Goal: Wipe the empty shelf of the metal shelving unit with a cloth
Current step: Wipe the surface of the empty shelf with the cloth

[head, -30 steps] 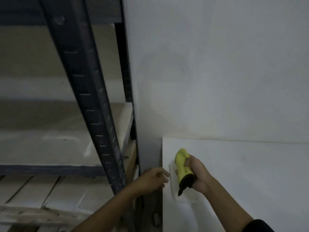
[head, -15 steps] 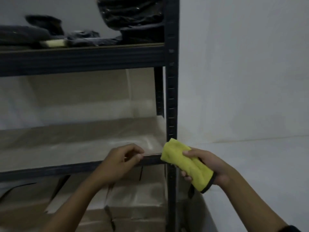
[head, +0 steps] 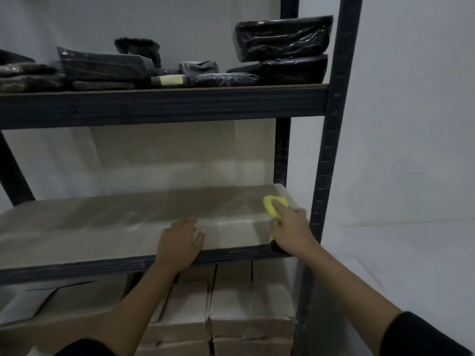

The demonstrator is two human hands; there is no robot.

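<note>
The empty middle shelf of the dark metal shelving unit is a dusty beige board. My right hand presses a yellow cloth flat on the board at its right end, near the front upright. The cloth's far end sticks out past my fingers; a dark-edged corner hangs over the front rail. My left hand rests palm-down on the shelf's front edge, near the middle, fingers spread on the board.
The upper shelf carries several black plastic-wrapped packages. Cardboard boxes are stacked under the middle shelf. A white wall stands behind and to the right; a white surface lies to the right of the unit.
My view rose from the white surface to the shelf. My right hand brought the cloth from in front of the upright onto the shelf board. My left hand went from the rail to lying flat on the edge.
</note>
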